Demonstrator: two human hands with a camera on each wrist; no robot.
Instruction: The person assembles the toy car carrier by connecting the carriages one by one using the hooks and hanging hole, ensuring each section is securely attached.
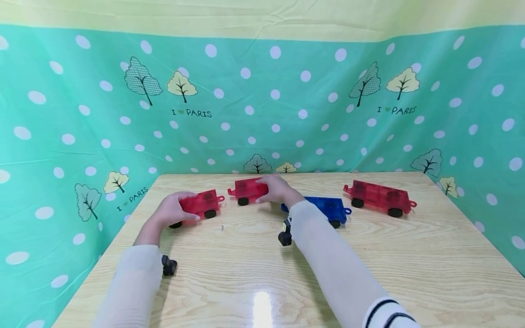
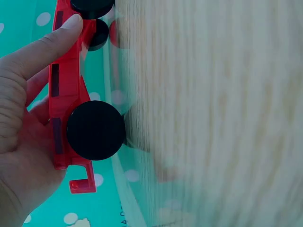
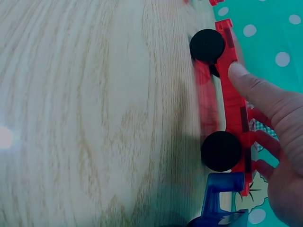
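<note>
Left on the table, my left hand (image 1: 170, 210) holds a red see-through toy wagon (image 1: 208, 200) with black wheels, thumb along its near side. In the left wrist view the same wagon (image 2: 65, 101) shows its hook at one end. My right hand (image 1: 276, 188) grips a second red wagon (image 1: 243, 187) by its right part, further back, thumb on the near side and fingers behind. The right wrist view has this wagon (image 3: 233, 101) with the hook of a blue wagon (image 3: 226, 183) close by its rear end. The two held wagons stand apart, loop towards hook.
The blue wagon (image 1: 327, 207) stands behind my right forearm, which partly hides it. Another red wagon (image 1: 379, 197) stands at the back right. A polka-dot cloth (image 1: 303, 95) hangs behind the wooden table (image 1: 229, 269). A tiny bit lies between the hands.
</note>
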